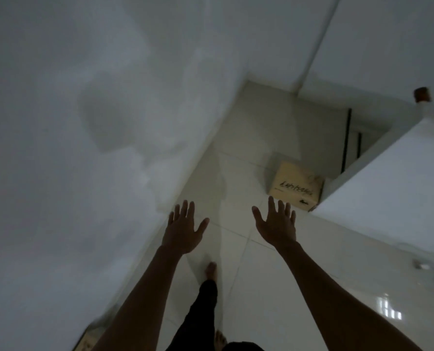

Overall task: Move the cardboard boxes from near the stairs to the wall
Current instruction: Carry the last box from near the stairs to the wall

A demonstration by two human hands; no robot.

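A tan cardboard box (295, 185) with dark writing on its side sits on the tiled floor ahead, against the corner of a white partition beside the stairwell opening. Both my arms reach forward, palms down. My left hand (183, 228) is open with fingers spread, close to the left wall. My right hand (275, 222) is open too, fingers spread, just short of the box and not touching it. A corner of another cardboard box (85, 344) shows at the bottom left against the wall.
A white wall (84, 148) runs along the left. A white partition (388, 193) juts in from the right. Dark stair railings (347, 140) stand behind the box. My bare foot (211, 271) steps on the glossy white tiles (261, 287) of a narrow passage.
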